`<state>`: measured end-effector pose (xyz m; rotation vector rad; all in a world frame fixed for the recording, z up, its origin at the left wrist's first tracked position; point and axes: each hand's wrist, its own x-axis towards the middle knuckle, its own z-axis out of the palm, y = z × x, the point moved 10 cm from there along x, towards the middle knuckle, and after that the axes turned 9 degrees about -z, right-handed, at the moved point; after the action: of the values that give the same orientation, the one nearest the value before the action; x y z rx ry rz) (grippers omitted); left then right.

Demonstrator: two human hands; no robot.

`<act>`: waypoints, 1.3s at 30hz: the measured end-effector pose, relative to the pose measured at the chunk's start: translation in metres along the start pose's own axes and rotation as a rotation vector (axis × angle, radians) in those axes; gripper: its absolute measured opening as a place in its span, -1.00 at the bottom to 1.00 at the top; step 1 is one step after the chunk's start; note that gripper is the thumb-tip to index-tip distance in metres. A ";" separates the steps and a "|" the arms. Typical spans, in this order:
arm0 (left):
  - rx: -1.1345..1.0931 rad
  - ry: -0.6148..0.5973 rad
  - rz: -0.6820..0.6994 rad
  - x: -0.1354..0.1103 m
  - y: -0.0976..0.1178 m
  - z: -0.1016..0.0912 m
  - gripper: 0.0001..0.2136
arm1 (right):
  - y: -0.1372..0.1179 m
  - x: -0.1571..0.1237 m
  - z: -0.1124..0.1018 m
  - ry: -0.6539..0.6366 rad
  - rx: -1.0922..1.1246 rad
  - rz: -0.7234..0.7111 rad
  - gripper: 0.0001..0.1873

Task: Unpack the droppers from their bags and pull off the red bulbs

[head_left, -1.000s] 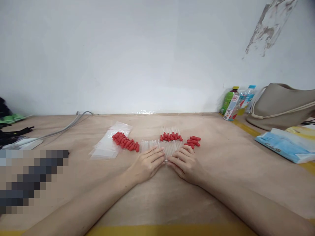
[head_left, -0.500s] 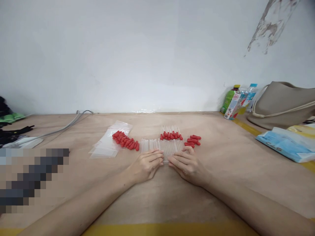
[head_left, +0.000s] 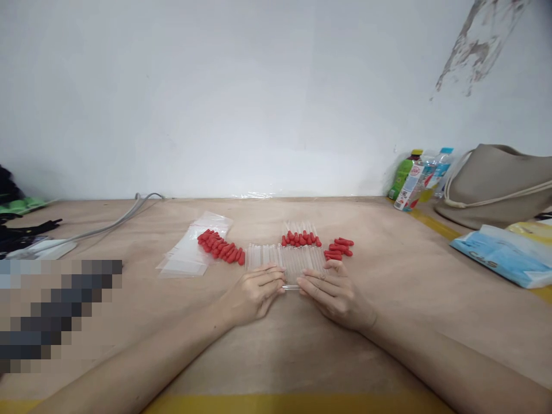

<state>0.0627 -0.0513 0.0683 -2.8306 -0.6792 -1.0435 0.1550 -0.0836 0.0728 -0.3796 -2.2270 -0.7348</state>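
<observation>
A row of clear plastic tubes (head_left: 288,259) lies side by side on the wooden table (head_left: 388,299). My left hand (head_left: 255,290) and my right hand (head_left: 331,290) lie flat at the near ends of the tubes, fingers stretched toward each other and touching the tube ends. A pile of red caps (head_left: 221,248) sits to the left of the tubes. A second row of tubes with red caps fitted (head_left: 301,237) lies just behind, and a few loose red caps (head_left: 339,249) lie to the right.
Clear plastic bags (head_left: 190,254) lie left of the caps. A grey cable (head_left: 107,225) runs at the back left. Bottles (head_left: 417,177), a beige bag (head_left: 495,184) and a blue packet (head_left: 504,253) stand at the right. Dark items (head_left: 17,227) sit far left.
Both hands have drawn slightly back toward me along the tube ends, with the fingers curling a little. The tubes and caps stay in place.
</observation>
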 end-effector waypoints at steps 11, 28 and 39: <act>0.048 0.064 -0.019 -0.001 -0.001 -0.008 -0.81 | 0.006 0.001 -0.011 -0.030 -0.006 -0.055 -0.72; 0.261 0.174 -0.246 0.019 -0.050 -0.015 -0.71 | 0.171 -0.116 -0.006 0.038 0.051 1.047 -0.73; 0.172 0.033 -0.169 0.034 -0.022 0.020 -0.73 | 0.178 -0.126 0.004 -0.018 0.114 1.082 -0.71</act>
<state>0.0892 -0.0146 0.0719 -2.6416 -0.9685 -0.9984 0.3223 0.0544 0.0467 -1.3649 -1.6836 -0.0121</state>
